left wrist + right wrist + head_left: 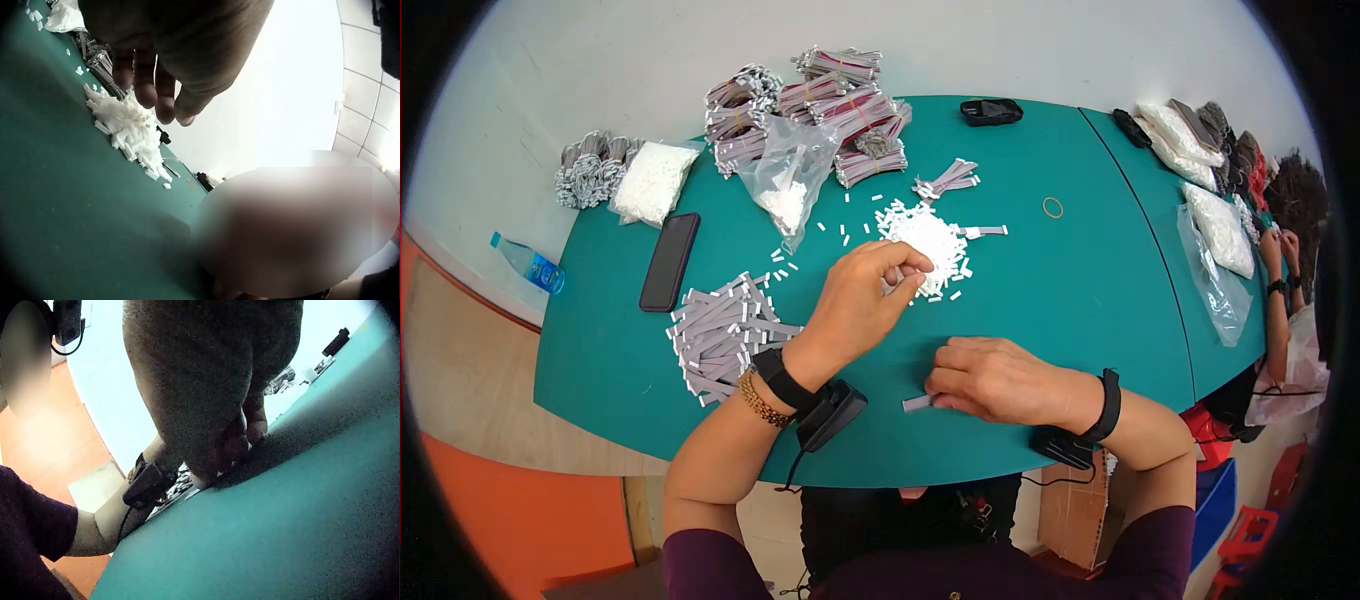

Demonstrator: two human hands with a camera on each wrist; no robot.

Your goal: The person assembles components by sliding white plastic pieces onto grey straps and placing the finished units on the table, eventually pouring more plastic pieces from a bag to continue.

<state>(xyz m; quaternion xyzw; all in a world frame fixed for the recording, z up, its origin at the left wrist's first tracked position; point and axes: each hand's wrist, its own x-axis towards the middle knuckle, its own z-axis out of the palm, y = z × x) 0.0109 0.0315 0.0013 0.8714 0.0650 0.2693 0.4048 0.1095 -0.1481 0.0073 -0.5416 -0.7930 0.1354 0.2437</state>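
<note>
In the head view, the left hand (862,300) is over the near edge of a pile of small white pieces (935,240), fingers bent; the left wrist view shows the left hand (181,50) with loosely bent fingers and no piece visible between them. Low over the table front, the right hand (1000,382) pinches a short grey strip (916,404) that sticks out to its left. From the right wrist, the right hand (212,394) has its fingertips down by the green surface, and its palm hides most of the strip.
Grey strips with white ends (725,335) lie heaped at left, beside a phone (669,262). Bundled strips (840,105), a clear bag (785,185) and a white-filled bag (655,182) stand behind. A rubber band (1053,208) lies at right. Another person's hands (1280,250) show far right.
</note>
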